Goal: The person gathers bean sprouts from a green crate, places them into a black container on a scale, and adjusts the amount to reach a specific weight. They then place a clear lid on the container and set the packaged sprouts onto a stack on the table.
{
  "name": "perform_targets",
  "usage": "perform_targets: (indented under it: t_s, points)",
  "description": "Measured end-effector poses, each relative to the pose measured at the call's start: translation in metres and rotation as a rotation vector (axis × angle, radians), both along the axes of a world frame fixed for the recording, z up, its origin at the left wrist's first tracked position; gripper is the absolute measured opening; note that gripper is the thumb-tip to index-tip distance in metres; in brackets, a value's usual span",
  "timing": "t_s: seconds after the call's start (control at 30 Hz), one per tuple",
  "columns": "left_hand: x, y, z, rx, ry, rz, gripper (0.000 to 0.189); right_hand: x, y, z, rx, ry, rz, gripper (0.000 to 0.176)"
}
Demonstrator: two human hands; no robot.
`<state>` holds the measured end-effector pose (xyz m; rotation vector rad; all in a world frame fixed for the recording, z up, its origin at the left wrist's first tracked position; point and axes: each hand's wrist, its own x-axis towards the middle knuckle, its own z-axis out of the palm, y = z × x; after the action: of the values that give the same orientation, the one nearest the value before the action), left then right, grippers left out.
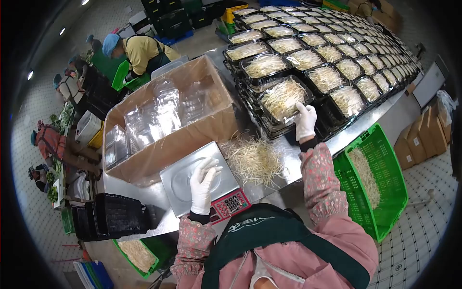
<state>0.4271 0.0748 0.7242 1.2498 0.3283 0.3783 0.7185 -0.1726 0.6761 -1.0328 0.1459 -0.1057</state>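
Observation:
My right hand (305, 121), in a white glove, pinches the near right edge of a black tray of bean sprouts (284, 99) at the front of the filled trays. Over the metal plate of the scale (180, 168) hovers my left hand (203, 185), also gloved, its fingers apart and nothing in them. The scale has a red keypad panel. Right of it lies a loose heap of sprouts (255, 159) on the metal table (159, 212).
A cardboard box (216, 123) of clear lids stands behind the scale. Stacked black trays (122, 214) are at the left. A green crate (392, 197) with sprouts is at the right. Co-workers (144, 53) stand beyond the table.

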Motion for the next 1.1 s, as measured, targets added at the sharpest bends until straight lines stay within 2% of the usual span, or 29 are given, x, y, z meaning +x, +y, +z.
perform_targets:
  t_s: [0.13,0.23,0.3,0.37,0.43,0.5,0.57,0.6,0.63,0.67,0.7,0.77,0.8,0.83,0.87,0.97,1.1]
  points:
    - [0.0,0.003,0.001,0.016,0.007,0.054,0.036,0.016,0.007,-0.01,-0.017,0.119,-0.1,0.034]
    - [-0.021,0.023,0.003,0.103,0.017,0.178,0.036,0.007,0.006,-0.009,0.023,0.152,-0.012,0.034]
    - [-0.042,0.051,-0.004,0.38,0.056,0.367,0.041,-0.01,0.004,-0.002,0.03,0.136,0.004,0.045]
    - [-0.083,0.109,-0.031,0.55,0.073,0.561,0.048,-0.02,-0.01,-0.012,0.046,0.064,0.15,0.053]
    - [-0.126,0.141,-0.01,1.199,0.276,0.857,0.057,-0.038,-0.009,-0.028,-0.011,0.12,0.004,0.053]
    - [-0.163,0.171,0.009,1.612,0.619,1.118,0.066,-0.051,-0.016,-0.051,-0.024,0.17,0.036,0.049]
    - [-0.204,0.205,0.01,1.615,1.063,1.183,0.075,-0.062,-0.018,-0.069,-0.028,0.21,0.09,0.044]
    - [-0.214,0.207,0.018,1.666,1.196,1.101,0.067,-0.063,-0.019,-0.082,-0.013,0.22,0.132,0.04]
    - [-0.223,0.212,0.03,1.602,1.271,0.897,0.051,-0.067,-0.014,-0.083,-0.017,0.241,0.169,0.036]
    - [-0.262,0.215,0.048,1.67,1.277,0.984,0.037,-0.072,0.03,-0.096,0.031,0.29,0.271,0.034]
    - [-0.244,0.234,0.021,1.842,1.079,0.84,0.034,-0.069,-0.005,-0.094,-0.072,0.203,0.246,0.033]
    - [-0.258,0.255,0.015,1.75,0.832,0.978,0.029,-0.073,0.007,-0.099,-0.106,0.213,0.285,0.029]
    - [-0.255,0.253,0.025,1.63,1.04,0.948,0.029,-0.074,0.012,-0.097,-0.111,0.222,0.34,0.029]
    - [-0.261,0.262,0.017,1.526,1.084,0.983,0.029,-0.076,0.02,-0.096,-0.09,0.247,0.354,0.026]
    - [-0.272,0.277,0.008,1.416,0.922,1.034,0.023,-0.083,0.026,-0.093,-0.077,0.198,0.422,0.025]
    - [-0.274,0.281,0.015,1.159,0.754,1.159,0.013,-0.097,0.05,-0.092,-0.095,0.13,0.495,0.024]
    - [-0.275,0.276,0.034,1.11,0.58,1.265,0.015,-0.102,0.054,-0.099,-0.099,0.116,0.527,0.025]
